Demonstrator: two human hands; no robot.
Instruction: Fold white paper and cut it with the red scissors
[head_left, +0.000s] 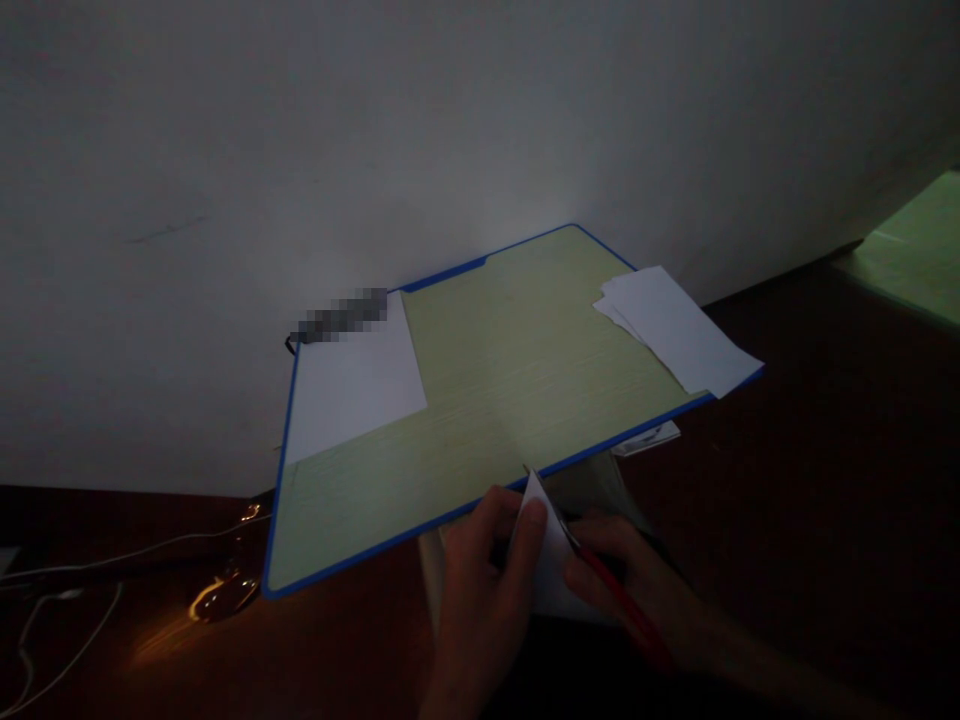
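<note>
My left hand pinches a piece of white paper between thumb and fingers, just off the near edge of a blue-rimmed table. In my right hand is a pair of scissors with red handles. The blades lie along the paper's upper right edge, their tips reaching up near the table rim. Part of the scissor handles is lost in the dark, and the paper's lower end is partly covered by my hands.
A stack of white paper overhangs the table's right end. On the left part lies a white sheet, with a blurred-out item at its top. A pale wall stands behind. White cables and a glowing lamp are at lower left.
</note>
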